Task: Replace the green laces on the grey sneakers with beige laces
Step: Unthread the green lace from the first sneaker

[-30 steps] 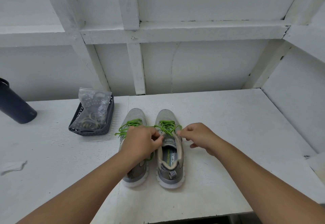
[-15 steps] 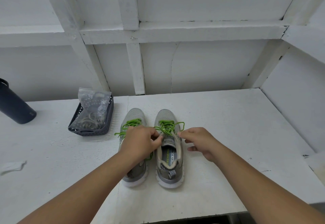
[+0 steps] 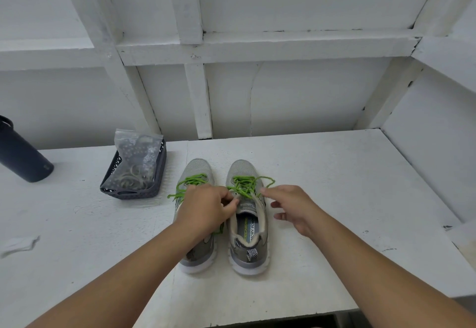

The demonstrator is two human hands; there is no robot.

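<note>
Two sneakers are set side by side on the desk (image 3: 322, 186), toes toward the back wall: the left sneaker (image 3: 197, 173) and, just beside it, the right sneaker (image 3: 248, 240). Laces (image 3: 243, 184) are threaded over the front of the right sneaker, and a loop is trailed off to its right. The left hand (image 3: 206, 209) is placed over the left sneaker, the right hand (image 3: 293, 206) just right of the right one. A basket (image 3: 136, 191) is found to the left and slightly behind, with a bag (image 3: 136, 155) in it. A bottle (image 3: 23, 155) is stood far left.
</note>
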